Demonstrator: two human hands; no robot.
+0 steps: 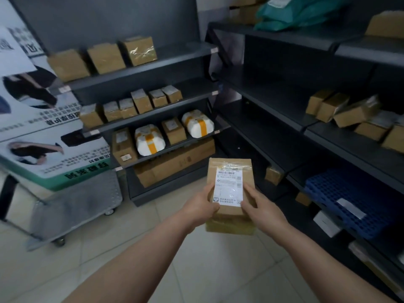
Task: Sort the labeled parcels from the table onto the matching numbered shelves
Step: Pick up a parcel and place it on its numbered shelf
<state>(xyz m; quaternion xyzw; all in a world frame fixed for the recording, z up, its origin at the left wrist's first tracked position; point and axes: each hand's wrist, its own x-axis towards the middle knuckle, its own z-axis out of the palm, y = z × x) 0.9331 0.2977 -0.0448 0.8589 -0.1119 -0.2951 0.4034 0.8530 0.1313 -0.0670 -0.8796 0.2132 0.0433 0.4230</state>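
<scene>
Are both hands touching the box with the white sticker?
Touching. The head view shows the left hand and right hand gripping opposite sides of the box, thumbs pressed on its labelled face.

I see brown cardboard parcel (229, 171): matt, glossy tape | white paper label (228, 186) on it | dark matt metal shelves (153, 73) behind it

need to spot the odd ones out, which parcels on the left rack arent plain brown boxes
The two white parcels with orange tape on the third shelf down. Every other parcel on that rack is brown cardboard.
</scene>
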